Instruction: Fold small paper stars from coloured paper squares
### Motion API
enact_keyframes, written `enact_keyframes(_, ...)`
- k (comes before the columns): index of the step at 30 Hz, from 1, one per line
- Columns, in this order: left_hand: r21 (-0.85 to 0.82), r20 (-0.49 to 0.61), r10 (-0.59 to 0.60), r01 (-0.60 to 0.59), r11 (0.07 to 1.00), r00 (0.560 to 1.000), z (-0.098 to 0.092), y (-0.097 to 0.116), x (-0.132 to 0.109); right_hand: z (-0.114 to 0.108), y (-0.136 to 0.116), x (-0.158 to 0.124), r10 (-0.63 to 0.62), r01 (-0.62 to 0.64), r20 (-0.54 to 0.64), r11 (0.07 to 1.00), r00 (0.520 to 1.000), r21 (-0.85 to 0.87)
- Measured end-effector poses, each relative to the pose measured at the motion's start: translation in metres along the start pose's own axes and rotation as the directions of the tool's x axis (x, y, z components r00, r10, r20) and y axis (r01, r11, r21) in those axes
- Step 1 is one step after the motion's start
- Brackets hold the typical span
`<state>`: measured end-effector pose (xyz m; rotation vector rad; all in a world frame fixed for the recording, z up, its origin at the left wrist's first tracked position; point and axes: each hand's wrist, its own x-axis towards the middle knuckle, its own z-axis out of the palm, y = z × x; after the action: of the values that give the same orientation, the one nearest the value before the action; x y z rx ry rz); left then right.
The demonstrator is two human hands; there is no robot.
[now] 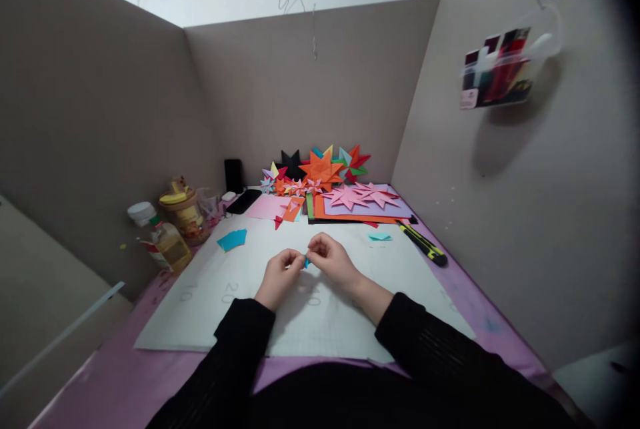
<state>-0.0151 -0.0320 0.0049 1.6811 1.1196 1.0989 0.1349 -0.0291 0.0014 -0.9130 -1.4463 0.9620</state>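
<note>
Between my two hands is a small piece of blue paper (307,262), mostly covered by the fingers. My left hand (281,274) pinches its left side, and my right hand (332,261) pinches it from the right and top. Both hands are just above the white sheet with pencilled numbers (200,322). Fanned blue paper pieces (232,239) lie on the sheet to the left. A folded light-turquoise paper piece (380,237) rests to the right of my right hand.
Folded paper stars (323,169) stand against the back panel. Pink stars (347,197) lie on stacked coloured sheets. A yellow-black utility knife (424,244) lies at right. A bottle (173,249), a lidded tub (187,215) and a dark phone (245,201) are at left.
</note>
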Motion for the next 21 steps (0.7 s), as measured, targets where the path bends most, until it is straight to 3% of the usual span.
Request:
enact_keyframes(5,0.048,0.044,0.014,-0.016,0.999,0.999,0.0016,-0.0032,0.0007,0.0008,-0.0005,-0.0006,0.004,-0.004,-0.015,0.999,1.000,-0.037)
enact_keyframes(17,0.035,0.142,-0.052,0.047,0.998,0.989,-0.0018,-0.0025,-0.0006,0.0037,-0.0008,-0.0019,0.078,-0.067,-0.100,0.991,0.992,0.114)
enact_keyframes(21,0.008,0.226,-0.077,0.077,0.997,0.971,-0.0013,-0.0054,-0.0040,-0.0019,-0.0019,0.0029,0.074,-0.044,-0.200,0.988,0.977,0.149)
